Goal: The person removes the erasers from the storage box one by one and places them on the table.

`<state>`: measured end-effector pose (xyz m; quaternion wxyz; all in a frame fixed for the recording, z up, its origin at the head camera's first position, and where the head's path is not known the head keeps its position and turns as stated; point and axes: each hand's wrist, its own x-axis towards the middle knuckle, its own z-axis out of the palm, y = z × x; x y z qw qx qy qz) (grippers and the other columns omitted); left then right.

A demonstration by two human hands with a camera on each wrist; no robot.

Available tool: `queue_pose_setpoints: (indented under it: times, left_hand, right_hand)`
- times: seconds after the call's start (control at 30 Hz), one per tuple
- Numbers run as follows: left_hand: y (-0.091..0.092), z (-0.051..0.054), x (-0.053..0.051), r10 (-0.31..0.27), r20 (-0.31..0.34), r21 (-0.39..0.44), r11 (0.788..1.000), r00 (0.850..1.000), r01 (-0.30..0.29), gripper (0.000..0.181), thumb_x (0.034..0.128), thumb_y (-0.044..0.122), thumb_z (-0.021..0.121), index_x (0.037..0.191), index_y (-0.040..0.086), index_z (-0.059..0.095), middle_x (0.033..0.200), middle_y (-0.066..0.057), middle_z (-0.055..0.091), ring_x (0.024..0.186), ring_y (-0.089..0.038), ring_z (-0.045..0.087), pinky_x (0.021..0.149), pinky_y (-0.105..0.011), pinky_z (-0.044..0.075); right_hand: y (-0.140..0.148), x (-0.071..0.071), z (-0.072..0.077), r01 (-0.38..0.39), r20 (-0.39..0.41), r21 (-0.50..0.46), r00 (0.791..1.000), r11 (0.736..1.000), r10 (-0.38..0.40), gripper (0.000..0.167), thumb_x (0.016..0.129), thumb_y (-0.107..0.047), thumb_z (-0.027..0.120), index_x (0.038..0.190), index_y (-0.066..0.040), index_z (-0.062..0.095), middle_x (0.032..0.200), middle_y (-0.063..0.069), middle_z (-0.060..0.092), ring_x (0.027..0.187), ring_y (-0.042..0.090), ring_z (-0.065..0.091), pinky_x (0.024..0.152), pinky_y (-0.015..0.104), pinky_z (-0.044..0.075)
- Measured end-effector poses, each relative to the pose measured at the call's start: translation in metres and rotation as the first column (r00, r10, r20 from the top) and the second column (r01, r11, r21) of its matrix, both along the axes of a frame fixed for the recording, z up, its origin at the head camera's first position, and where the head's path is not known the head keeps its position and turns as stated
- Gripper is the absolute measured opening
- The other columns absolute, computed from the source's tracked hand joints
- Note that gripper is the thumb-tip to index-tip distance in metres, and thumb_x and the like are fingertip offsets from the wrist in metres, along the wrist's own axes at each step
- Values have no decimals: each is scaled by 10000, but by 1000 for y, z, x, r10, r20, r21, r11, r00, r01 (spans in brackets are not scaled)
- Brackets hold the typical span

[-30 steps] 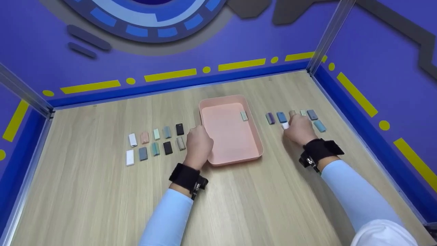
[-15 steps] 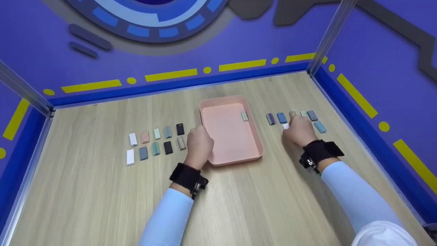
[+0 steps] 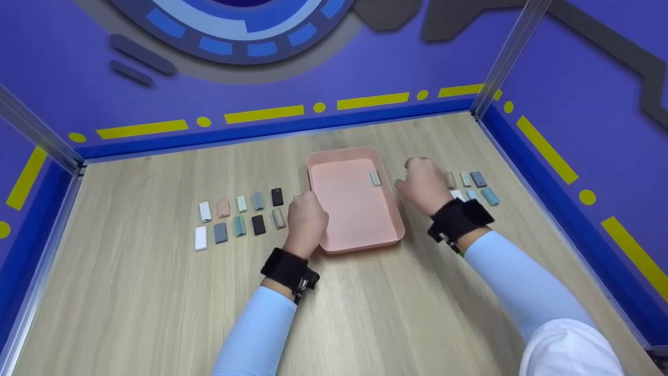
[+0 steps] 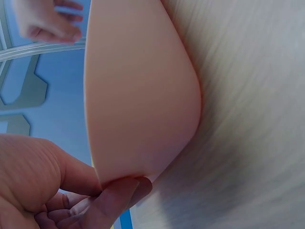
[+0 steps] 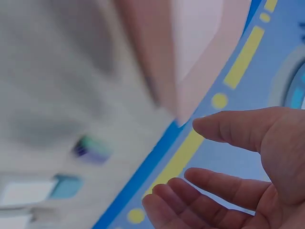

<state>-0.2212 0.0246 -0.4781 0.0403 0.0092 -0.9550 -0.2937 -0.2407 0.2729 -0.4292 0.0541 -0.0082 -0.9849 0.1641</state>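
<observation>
My left hand (image 3: 307,219) pinches the near left side of a pink rectangular tray (image 3: 352,214). In the left wrist view, thumb and fingers hold the tray's wall (image 4: 138,90) near a corner. One pale green block (image 3: 375,178) lies inside the tray by its right wall. My right hand (image 3: 425,185) is over the table just right of the tray. The right wrist view shows its thumb and fingers apart, with nothing between them. Below it, blurred, are a purple and green block (image 5: 93,150) and a blue block (image 5: 66,186), both hidden in the head view.
Left of the tray, two rows of small oblong blocks stand, among them a black block (image 3: 259,224) and a white block (image 3: 201,238). More blocks lie to the right, including a teal block (image 3: 489,197) and a white block (image 3: 457,195). Blue panels (image 3: 261,94) border the table.
My right hand has moved left from the right-hand blocks to beside the tray, uncovering a light blue block. My left hand keeps its hold on the tray.
</observation>
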Motion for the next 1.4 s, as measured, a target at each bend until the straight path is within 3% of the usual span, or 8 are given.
queue_pose_setpoints:
  times: [0.13, 0.37, 0.53, 0.63, 0.77, 0.93, 1.1, 1.4]
  left_hand:
    - [0, -1, -1, 1, -10, -22, 1000, 1000, -1, 132, 754, -16, 543, 791, 29, 661, 773, -139, 683, 710, -252, 656, 583, -394, 501]
    - [2, -2, -3, 5, -18, -42, 999, 1000, -5, 131, 756, -2, 555, 815, 24, 670, 789, -146, 686, 737, -277, 670, 590, -397, 512]
    - [2, -2, -2, -3, -10, -33, 999, 1000, 3, 135, 758, -6, 556, 827, 28, 667, 789, -146, 687, 733, -288, 673, 576, -400, 512]
    - [1, -2, -2, 4, -5, -39, 999, 1000, -4, 136, 748, -8, 564, 834, 25, 665, 793, -146, 686, 737, -286, 674, 580, -400, 514]
    - [0, -1, -3, 4, -9, -54, 999, 1000, -4, 136, 752, -1, 571, 844, 16, 669, 795, -151, 685, 744, -291, 673, 593, -400, 517]
    - [-1, 0, -3, -8, -14, -56, 998, 1000, 7, 131, 772, 8, 562, 846, 15, 670, 802, -149, 685, 748, -285, 672, 601, -394, 517]
    - [0, -1, -4, -5, -17, -44, 999, 1000, 5, 127, 772, 2, 557, 832, 19, 667, 795, -147, 681, 741, -283, 669, 591, -393, 512]
    - [0, -1, -3, -8, -19, -38, 999, 1000, 7, 120, 770, 1, 559, 827, 17, 664, 786, -148, 682, 719, -273, 668, 564, -379, 505]
  right_hand:
    - [-29, -10, 6, -52, -6, 4, 999, 999, 52, 276, 795, -245, 646, 909, 7, 628, 896, 165, 637, 772, 289, 580, 687, 410, 479]
    - [-69, -28, 6, -118, -5, 23, 993, 993, 118, 151, 736, -166, 637, 741, -61, 528, 713, 86, 558, 679, 269, 577, 636, 399, 473]
    - [-80, -37, -5, -125, 31, 22, 992, 992, 124, 290, 681, -142, 623, 551, -142, 365, 566, -4, 391, 548, 206, 450, 532, 339, 408]
    - [-82, -42, -12, -120, 45, 17, 992, 993, 119, 316, 679, -159, 635, 522, -159, 361, 529, -19, 386, 530, 193, 440, 508, 317, 387]
    - [-80, -45, -18, -108, 82, -4, 991, 994, 108, 241, 709, -140, 622, 581, -120, 419, 558, 8, 433, 547, 203, 455, 525, 316, 394]
    - [-76, -48, -24, -94, 114, 3, 989, 996, 93, 102, 742, -87, 602, 776, -18, 535, 724, 102, 585, 652, 229, 528, 621, 353, 462]
    - [-75, -50, -28, -103, 116, 6, 988, 995, 101, 122, 748, -58, 578, 843, 17, 574, 805, 172, 639, 744, 298, 610, 689, 397, 502]
    - [-74, -49, -34, -154, 182, 115, 974, 981, 132, 173, 804, -81, 515, 931, 25, 568, 878, 202, 628, 820, 362, 627, 710, 426, 520]
